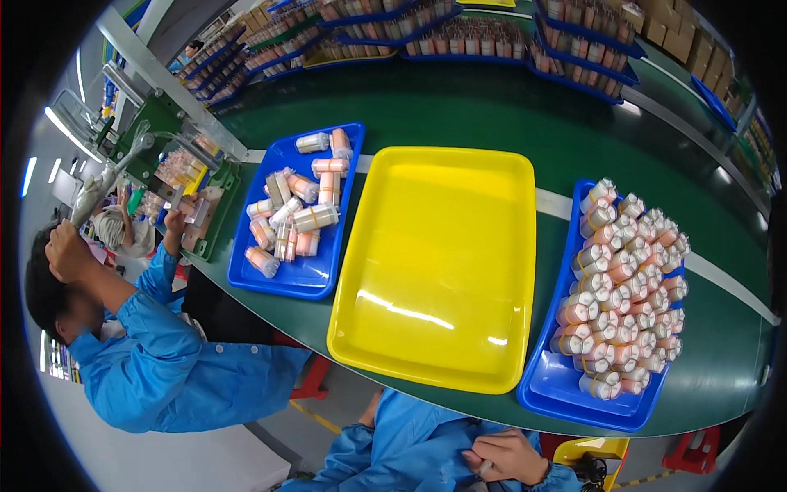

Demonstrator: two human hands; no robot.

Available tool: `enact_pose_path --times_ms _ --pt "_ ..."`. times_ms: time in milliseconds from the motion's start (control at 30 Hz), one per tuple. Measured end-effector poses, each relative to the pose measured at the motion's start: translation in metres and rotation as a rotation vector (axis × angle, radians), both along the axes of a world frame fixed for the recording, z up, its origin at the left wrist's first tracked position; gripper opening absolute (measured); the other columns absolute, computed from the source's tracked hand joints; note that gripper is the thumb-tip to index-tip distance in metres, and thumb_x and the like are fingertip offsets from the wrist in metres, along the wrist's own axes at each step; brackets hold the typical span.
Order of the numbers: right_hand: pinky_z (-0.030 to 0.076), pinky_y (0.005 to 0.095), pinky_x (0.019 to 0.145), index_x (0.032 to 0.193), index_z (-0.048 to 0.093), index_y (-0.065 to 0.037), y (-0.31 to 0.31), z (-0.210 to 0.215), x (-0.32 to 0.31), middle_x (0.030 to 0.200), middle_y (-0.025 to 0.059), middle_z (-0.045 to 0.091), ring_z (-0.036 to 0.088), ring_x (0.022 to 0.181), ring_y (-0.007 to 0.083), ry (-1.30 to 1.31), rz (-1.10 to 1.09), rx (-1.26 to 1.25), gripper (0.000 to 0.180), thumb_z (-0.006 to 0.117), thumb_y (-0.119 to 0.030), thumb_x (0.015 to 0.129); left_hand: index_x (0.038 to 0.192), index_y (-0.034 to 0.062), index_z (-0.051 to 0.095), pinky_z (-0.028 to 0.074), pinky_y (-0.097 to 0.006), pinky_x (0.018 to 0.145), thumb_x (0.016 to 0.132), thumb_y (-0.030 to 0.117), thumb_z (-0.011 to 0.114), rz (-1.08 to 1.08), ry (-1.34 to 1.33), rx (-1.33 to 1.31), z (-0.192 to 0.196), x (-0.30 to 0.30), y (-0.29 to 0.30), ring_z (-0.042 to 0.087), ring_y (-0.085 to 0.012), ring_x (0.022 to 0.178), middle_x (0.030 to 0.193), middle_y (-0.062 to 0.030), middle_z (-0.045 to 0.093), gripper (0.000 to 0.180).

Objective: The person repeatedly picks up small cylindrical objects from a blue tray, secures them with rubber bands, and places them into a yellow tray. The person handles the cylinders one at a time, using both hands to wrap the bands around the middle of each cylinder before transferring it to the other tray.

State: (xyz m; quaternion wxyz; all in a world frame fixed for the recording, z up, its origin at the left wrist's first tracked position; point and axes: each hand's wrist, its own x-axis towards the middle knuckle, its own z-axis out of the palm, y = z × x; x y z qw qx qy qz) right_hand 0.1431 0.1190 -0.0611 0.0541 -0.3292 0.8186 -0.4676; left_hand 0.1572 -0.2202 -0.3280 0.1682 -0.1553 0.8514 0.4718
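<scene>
My right hand [507, 456] is low in front of my blue coat, near the table's front edge. Its fingers are curled closed; a small pale bit shows at them, too small to name. Only a sliver of my left hand [371, 410] shows beyond its blue sleeve, and its fingers are hidden. In front of me on the table lies a yellow tray [443, 271] with nothing in it. To its left, a blue tray [307, 283] holds loosely scattered bundles of pink and white tubes [316, 217]. To its right, another blue tray [545, 385] carries tightly stacked, banded bundles [623, 295].
A co-worker in a blue coat [197, 377] sits at left, one hand on the lever of a green press [164, 123]. Blue trays of bundles [467, 41] are stacked along the far side of the green table [459, 107]. Below right is a yellow bin [586, 449].
</scene>
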Motion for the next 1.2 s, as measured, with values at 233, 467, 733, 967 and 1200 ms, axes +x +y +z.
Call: enact_pose_path --times_ms 233,467,733,967,1200 --pt "0.052 0.0376 0.067 0.094 0.064 -0.005 0.089 -0.079 0.032 0.079 0.0088 0.064 0.063 0.071 0.0278 -0.091 -0.256 0.448 0.014 0.061 -0.010 0.080 0.093 0.0002 0.059 0.040 -0.026 0.058 0.098 0.016 0.052 -0.021 -0.160 -0.084 -0.024 -0.012 -0.011 0.051 -0.0113 0.069 0.073 -0.0022 0.056 0.018" --pt "0.053 0.0377 0.068 0.095 0.064 -0.005 0.141 -0.092 0.063 0.080 0.0095 0.064 0.064 0.072 0.0287 -0.257 -0.610 0.733 0.016 0.061 -0.010 0.080 0.094 0.0007 0.059 0.039 -0.025 0.058 0.098 0.016 0.052 0.034 -0.160 -0.127 -0.026 -0.043 -0.017 0.051 -0.0110 0.069 0.074 -0.0020 0.056 0.017" --pt "0.053 0.0378 0.070 0.097 0.064 -0.005 0.131 -0.105 0.055 0.081 0.0102 0.065 0.064 0.074 0.0297 -0.361 -0.573 0.782 0.017 0.062 -0.010 0.080 0.095 0.0012 0.059 0.039 -0.025 0.058 0.098 0.016 0.052 0.178 -0.305 -0.198 -0.012 -0.003 -0.024 0.051 -0.0106 0.068 0.075 -0.0018 0.057 0.017" --pt "0.053 0.0379 0.071 0.098 0.063 -0.005 0.136 -0.089 0.049 0.083 0.0109 0.066 0.064 0.075 0.0306 -0.405 -0.531 0.787 0.018 0.062 -0.010 0.081 0.096 0.0017 0.059 0.039 -0.025 0.058 0.098 0.017 0.052 0.239 -0.348 -0.202 0.003 0.013 -0.015 0.051 -0.0103 0.068 0.076 -0.0016 0.057 0.017" --pt "0.053 0.0380 0.073 0.100 0.063 -0.005 0.139 -0.095 0.050 0.084 0.0115 0.066 0.065 0.077 0.0315 -0.296 -0.550 0.755 0.020 0.062 -0.010 0.081 0.097 0.0022 0.059 0.039 -0.024 0.058 0.098 0.017 0.052 0.274 -0.117 -0.221 -0.008 -0.006 -0.022 0.050 -0.0100 0.068 0.077 -0.0014 0.057 0.017"
